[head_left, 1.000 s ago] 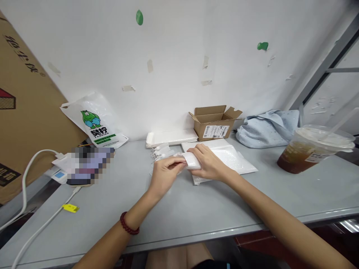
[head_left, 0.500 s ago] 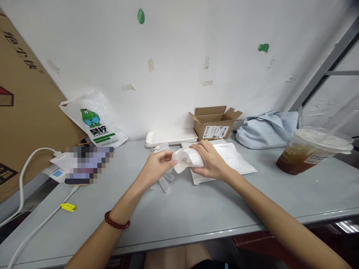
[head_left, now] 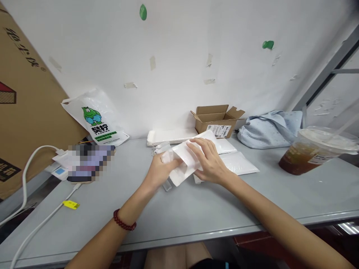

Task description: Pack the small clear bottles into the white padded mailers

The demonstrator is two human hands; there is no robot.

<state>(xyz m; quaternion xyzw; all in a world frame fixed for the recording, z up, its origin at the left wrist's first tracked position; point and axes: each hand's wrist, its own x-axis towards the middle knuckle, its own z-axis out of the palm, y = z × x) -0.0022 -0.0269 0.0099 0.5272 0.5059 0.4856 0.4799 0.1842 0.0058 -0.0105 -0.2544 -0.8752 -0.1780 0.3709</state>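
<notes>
Between my hands is a white bubble mailer (head_left: pixel 187 154), tilted above the desk with its flap towards me. My left hand (head_left: pixel 160 169) grips its left edge, the thumb on the near side by the mouth. Closed on the right side of the same mailer is my right hand (head_left: pixel 208 160), its fingers bent over the top. More white bubble mailers (head_left: pixel 240 163) lie flat behind and to the right of that hand. Small clear plastic tubes (head_left: pixel 167 185) lie under and behind my left hand, partly covered. Whether anything is inside the held mailer is hidden.
A white stack (head_left: pixel 171 135) and an open cardboard box (head_left: pixel 214 121) stand by the wall. Right are a light blue cloth bag (head_left: pixel 269 130) and a drink cup (head_left: pixel 301 155). Left are a plastic bag (head_left: pixel 98 119), a phone (head_left: pixel 92 164), white cables (head_left: pixel 46 224) and a large carton (head_left: pixel 30 104).
The mailer was rolled into a tube with a round mouth; now it is flatter and spread wider. My left thumb has moved to its opening, and my right fingers have shifted along it.
</notes>
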